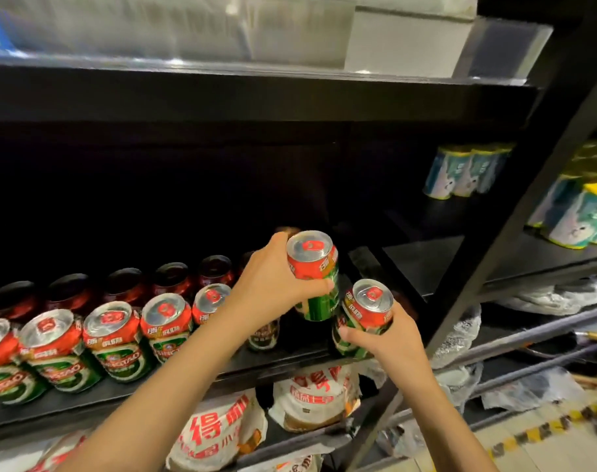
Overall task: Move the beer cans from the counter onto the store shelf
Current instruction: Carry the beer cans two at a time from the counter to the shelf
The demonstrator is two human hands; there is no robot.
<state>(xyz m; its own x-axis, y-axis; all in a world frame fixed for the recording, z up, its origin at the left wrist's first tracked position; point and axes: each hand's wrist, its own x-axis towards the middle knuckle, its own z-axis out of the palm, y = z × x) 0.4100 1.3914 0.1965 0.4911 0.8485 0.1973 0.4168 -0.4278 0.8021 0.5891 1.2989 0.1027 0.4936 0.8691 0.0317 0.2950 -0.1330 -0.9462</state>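
Teal tins (467,172) upper right; red-white bags (218,434) below.

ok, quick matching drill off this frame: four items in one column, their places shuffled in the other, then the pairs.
Items:
1. can in left hand
2. can in right hand
3. pastel tins
4. white snack bags

Places:
A. shelf below the beer row
B. far right of the beer shelf, at the back
C. held higher, over the row's right end
D. held lower, at the shelf's front edge

Pairs: 1-C, 2-D, 3-B, 4-A
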